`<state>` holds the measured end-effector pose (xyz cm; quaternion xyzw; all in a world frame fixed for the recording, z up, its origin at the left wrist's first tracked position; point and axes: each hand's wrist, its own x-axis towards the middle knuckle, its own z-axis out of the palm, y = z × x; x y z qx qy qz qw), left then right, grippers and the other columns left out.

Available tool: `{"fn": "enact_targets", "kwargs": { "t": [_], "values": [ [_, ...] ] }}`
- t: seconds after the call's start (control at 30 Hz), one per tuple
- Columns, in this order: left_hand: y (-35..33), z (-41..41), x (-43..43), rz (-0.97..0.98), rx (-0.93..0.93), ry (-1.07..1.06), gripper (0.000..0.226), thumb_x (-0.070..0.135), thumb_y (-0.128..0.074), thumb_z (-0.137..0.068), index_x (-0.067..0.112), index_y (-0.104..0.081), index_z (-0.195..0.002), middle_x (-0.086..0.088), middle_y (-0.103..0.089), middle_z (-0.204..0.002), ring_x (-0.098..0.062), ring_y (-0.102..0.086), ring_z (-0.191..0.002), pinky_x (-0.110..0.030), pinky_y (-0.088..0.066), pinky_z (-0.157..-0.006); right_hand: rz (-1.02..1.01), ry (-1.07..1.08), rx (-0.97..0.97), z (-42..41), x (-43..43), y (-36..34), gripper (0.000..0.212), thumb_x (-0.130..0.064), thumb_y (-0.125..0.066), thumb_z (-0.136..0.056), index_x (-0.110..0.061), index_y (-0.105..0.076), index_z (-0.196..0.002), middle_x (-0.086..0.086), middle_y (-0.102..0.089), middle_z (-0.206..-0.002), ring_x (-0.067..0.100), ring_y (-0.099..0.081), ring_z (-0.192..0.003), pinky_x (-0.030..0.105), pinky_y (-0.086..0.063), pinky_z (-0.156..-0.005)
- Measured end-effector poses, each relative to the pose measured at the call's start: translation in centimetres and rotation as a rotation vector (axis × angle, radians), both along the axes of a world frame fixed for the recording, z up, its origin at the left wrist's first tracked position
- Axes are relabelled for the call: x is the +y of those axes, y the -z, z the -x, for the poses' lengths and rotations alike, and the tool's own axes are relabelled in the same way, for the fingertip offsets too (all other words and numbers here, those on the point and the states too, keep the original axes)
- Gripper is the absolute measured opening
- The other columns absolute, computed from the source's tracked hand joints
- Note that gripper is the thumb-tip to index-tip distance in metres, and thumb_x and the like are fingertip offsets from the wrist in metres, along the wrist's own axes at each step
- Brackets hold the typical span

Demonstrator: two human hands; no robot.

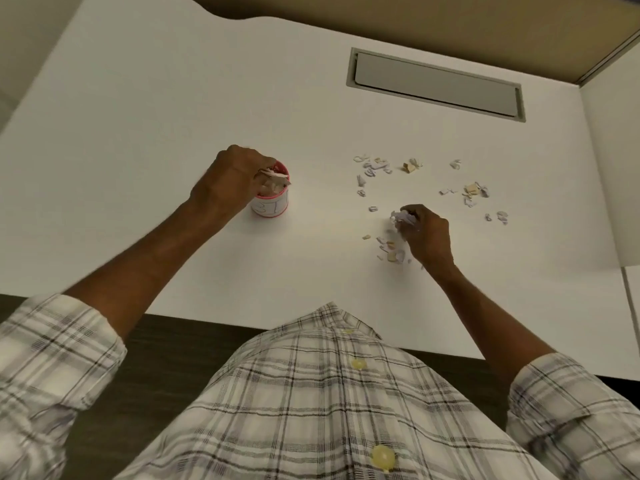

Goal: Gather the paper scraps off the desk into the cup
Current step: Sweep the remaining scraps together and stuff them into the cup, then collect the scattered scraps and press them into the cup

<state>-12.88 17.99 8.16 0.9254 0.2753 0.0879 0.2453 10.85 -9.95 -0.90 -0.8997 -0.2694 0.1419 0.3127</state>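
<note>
A small red cup with a white label stands upright on the white desk, left of centre, with scraps filling its mouth. My left hand sits over the cup's left rim, fingers closed on paper scraps at the opening. Several white, lilac and tan paper scraps lie scattered on the desk to the right. My right hand rests among them, closed on a crumpled bunch of scraps, with a small pile just beneath it.
A grey recessed cable hatch is set into the desk at the back right. A white partition panel borders the right side. The desk's front edge runs just before my plaid shirt.
</note>
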Motion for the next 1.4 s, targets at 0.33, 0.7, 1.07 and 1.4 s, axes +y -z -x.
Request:
{"fn": "enact_targets", "kwargs": {
  "t": [0.33,0.7,1.07,1.4],
  "values": [
    [1.2,-0.5,1.2,0.002,0.16,0.048,0.026,0.022,-0.065,-0.089,0.02,-0.073,-0.114,-0.008,-0.068,-0.119,-0.03,-0.061,-0.112,-0.032,-0.047,-0.094,-0.254,0.252,0.557,1.2,0.9,-0.5,0.034,-0.019,-0.083,-0.084,-0.01,-0.073,-0.115,0.007,-0.073,-0.1,0.016,-0.07,-0.083,0.022,-0.059,-0.066],
    [1.1,1.0,0.2,0.07,-0.147,-0.13,0.024,0.008,-0.061,-0.089,0.012,-0.075,-0.108,-0.007,-0.073,-0.109,-0.022,-0.067,-0.103,-0.022,-0.048,-0.088,-0.365,-0.02,0.737,6.3,11.1,-5.6,0.037,-0.013,-0.083,-0.084,-0.002,-0.069,-0.117,0.018,-0.074,-0.112,0.018,-0.074,-0.087,0.029,-0.062,-0.077],
    [13.4,10.2,-0.6,0.017,0.121,-0.383,0.059,0.044,-0.042,-0.099,0.011,-0.037,-0.148,-0.007,-0.032,-0.156,-0.021,-0.022,-0.148,-0.041,-0.016,-0.121,-0.154,-0.477,0.093,10.8,20.5,-7.0,0.018,-0.011,-0.071,-0.089,-0.012,-0.073,-0.107,0.004,-0.075,-0.103,0.016,-0.065,-0.091,0.018,-0.049,-0.07],
    [15.2,11.3,-2.7,-0.242,0.277,-0.344,0.061,0.044,-0.025,-0.102,0.011,-0.024,-0.153,-0.007,-0.017,-0.161,-0.02,-0.012,-0.151,-0.045,-0.011,-0.122,-0.134,-0.648,-0.044,10.7,20.1,-6.6,0.043,0.002,-0.066,-0.085,-0.012,-0.065,-0.126,0.007,-0.066,-0.129,0.017,-0.061,-0.113,0.025,-0.053,-0.091]
  ]
}}
